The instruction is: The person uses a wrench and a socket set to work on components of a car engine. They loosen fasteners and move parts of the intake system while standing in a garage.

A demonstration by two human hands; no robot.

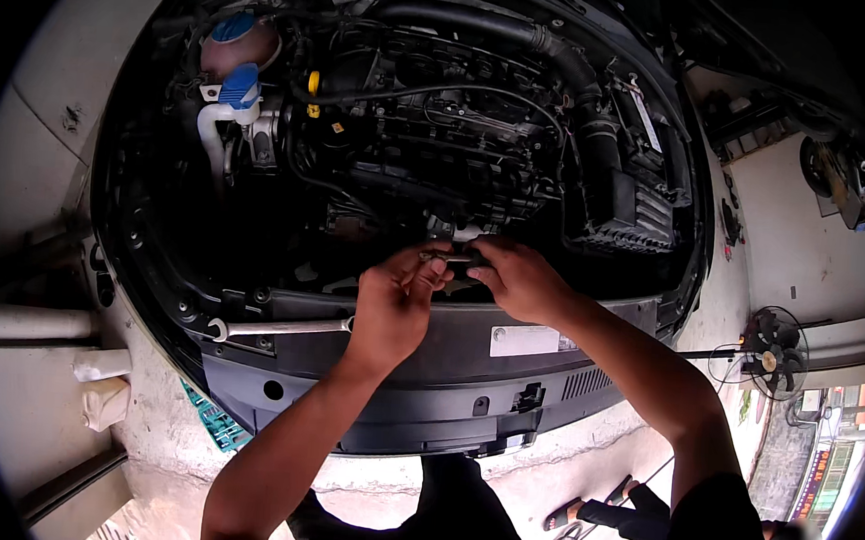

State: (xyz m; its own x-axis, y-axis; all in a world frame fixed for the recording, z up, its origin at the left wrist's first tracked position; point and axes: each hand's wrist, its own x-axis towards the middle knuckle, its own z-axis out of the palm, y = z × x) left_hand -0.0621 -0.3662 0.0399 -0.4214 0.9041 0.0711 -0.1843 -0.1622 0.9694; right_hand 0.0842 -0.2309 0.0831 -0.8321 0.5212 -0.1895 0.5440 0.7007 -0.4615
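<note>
My left hand [398, 308] is raised over the front of the engine bay, its fingers closed on a small metal piece [445, 257], perhaps a tool or fitting; I cannot make out which. My right hand [517, 281] grips the same piece from the right, fingertips near those of my left. Just behind them is the dark engine [422, 129] with hoses. A silver open-ended wrench [283, 328] lies along the front panel [598, 347], left of my left hand.
A reservoir [240, 46] stands at back left, an air box [621, 223] at right. A teal plastic crate [212, 415] is below the bumper on the floor. At right are a fan [773, 354] and a wheeled machine [840, 178]; another person's legs [606, 513] show at lower right.
</note>
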